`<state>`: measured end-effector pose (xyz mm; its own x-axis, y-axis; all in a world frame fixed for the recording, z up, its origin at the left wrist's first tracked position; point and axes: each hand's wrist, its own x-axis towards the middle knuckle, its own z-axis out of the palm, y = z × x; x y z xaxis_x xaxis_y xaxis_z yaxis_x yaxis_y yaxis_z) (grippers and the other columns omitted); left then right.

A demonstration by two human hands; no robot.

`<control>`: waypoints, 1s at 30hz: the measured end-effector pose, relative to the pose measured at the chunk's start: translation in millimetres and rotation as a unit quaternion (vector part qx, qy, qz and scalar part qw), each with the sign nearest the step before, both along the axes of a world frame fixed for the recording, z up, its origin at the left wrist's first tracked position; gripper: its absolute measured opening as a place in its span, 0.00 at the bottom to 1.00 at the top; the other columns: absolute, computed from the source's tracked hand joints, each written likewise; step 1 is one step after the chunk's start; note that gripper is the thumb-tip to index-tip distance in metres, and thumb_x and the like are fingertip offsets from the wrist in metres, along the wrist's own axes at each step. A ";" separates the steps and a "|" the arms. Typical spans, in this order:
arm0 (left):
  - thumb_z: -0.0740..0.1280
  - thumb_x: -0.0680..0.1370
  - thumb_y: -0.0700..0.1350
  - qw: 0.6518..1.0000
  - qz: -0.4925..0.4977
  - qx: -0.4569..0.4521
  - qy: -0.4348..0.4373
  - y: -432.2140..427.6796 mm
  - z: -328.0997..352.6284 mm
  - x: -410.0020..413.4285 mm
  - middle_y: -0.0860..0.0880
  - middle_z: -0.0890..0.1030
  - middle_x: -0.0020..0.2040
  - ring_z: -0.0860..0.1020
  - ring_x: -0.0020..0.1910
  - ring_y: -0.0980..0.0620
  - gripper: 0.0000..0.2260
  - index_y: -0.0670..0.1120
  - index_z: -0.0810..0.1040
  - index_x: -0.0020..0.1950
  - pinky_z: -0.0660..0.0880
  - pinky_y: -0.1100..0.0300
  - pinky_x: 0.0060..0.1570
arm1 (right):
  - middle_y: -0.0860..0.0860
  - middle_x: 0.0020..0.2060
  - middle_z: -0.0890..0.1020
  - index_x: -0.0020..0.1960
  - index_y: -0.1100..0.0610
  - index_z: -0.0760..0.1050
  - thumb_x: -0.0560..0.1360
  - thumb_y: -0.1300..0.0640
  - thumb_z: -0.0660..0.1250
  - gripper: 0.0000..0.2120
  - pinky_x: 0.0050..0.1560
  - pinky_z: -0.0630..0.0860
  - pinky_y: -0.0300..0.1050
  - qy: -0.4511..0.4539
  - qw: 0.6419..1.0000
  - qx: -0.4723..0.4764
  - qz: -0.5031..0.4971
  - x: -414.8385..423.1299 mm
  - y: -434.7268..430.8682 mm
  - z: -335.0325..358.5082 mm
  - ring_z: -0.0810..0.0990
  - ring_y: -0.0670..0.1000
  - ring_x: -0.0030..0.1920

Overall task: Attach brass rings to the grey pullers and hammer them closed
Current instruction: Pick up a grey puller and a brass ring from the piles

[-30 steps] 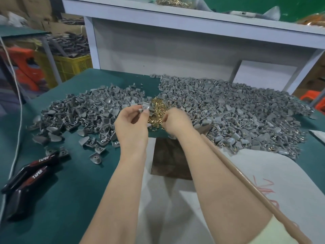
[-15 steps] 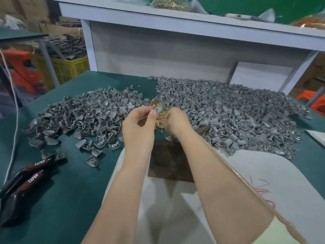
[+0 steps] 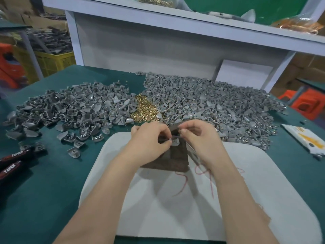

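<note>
My left hand [image 3: 149, 140] pinches a grey puller [image 3: 175, 142] just above the dark block [image 3: 168, 161]. My right hand [image 3: 199, 136] meets it from the right and pinches a small brass ring [image 3: 173, 137] at the puller's top. Part of a wooden hammer handle [image 3: 191, 150] shows under my right palm; its head is hidden. A heap of loose brass rings [image 3: 144, 110] lies beyond the hands, between a left pile of grey pullers [image 3: 70, 110] and a larger right pile of pullers [image 3: 219, 106].
The block sits on a white mat [image 3: 175, 205] on the green table [image 3: 44, 191]. Black tools marked TAPER [image 3: 12, 164] lie at the left edge, a white packet [image 3: 306, 140] at the right. Red thread [image 3: 202, 171] trails on the mat. A white shelf unit [image 3: 158, 41] stands behind.
Both hands have drawn back from the brass ring heap toward me and now sit over the dark block, fingertips together at the puller. The view has tilted down.
</note>
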<state>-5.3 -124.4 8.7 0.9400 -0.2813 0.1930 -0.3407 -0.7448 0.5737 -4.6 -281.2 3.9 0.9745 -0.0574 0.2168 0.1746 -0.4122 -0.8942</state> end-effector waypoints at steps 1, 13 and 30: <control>0.67 0.75 0.50 1.000 -0.003 0.008 -0.001 0.7 0.2 0.5 0.57 0.76 0.49 0.74 0.57 0.53 0.02 0.58 0.75 0.45 0.64 0.50 0.62 | 0.50 0.40 0.82 0.43 0.53 0.77 0.73 0.70 0.66 0.12 0.52 0.78 0.46 -0.011 1.000 -0.011 0.002 0.7 2.9 -0.9 0.81 0.48 0.43; 0.68 0.76 0.39 0.985 -0.023 -0.153 -0.076 -4.8 -4.8 3.6 0.55 0.80 0.40 0.76 0.42 0.60 0.05 0.48 0.80 0.48 0.72 0.68 0.45 | 0.51 0.40 0.82 0.44 0.48 0.74 0.74 0.66 0.67 0.12 0.51 0.78 0.50 -0.049 0.998 0.025 -0.001 -1.1 14.5 -4.5 0.81 0.50 0.44; 0.68 0.75 0.39 0.973 -0.018 -0.158 -0.170 -3.8 -2.7 3.6 0.51 0.79 0.43 0.73 0.41 0.58 0.03 0.46 0.79 0.47 0.70 0.64 0.43 | 0.48 0.33 0.83 0.44 0.56 0.79 0.76 0.62 0.67 0.04 0.37 0.76 0.36 0.009 0.982 0.187 0.036 -3.2 12.6 -0.5 0.80 0.43 0.34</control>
